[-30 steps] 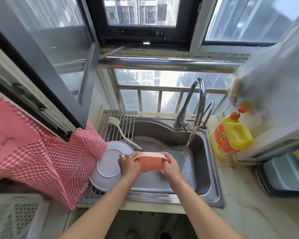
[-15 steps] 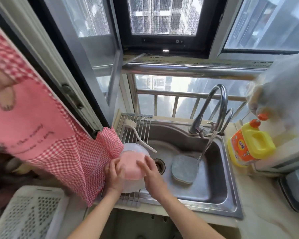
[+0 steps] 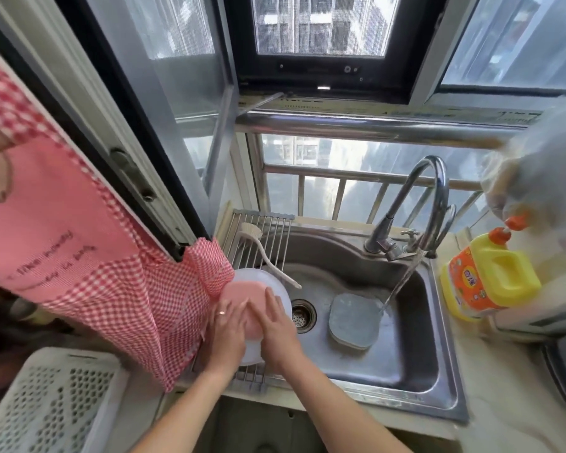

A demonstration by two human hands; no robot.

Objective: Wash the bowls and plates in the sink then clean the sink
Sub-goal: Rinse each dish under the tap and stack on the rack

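Basket: white, perforated, far left, below the hanging red-checked apron.
Rack: wire roll-up rack lying over the sink's left edge, likely so washed pieces drip into the basin; a long-handled brush lies on it.
White plate: flat on the rack, already set to drain.
Pink bowl: upside down on the white plate, probably so water runs off.
Left hand: on the bowl's near left side, fingers loosely together, curved against it.
Right hand: on the bowl's right side, fingers straight and slightly spread, steadying it.
Sink: steel; a grey plate lies in the basin by the drain, seemingly unwashed.
Tap: running, its stream landing just beside the grey plate.
Detergent bottle: yellow, on the surface to the right.
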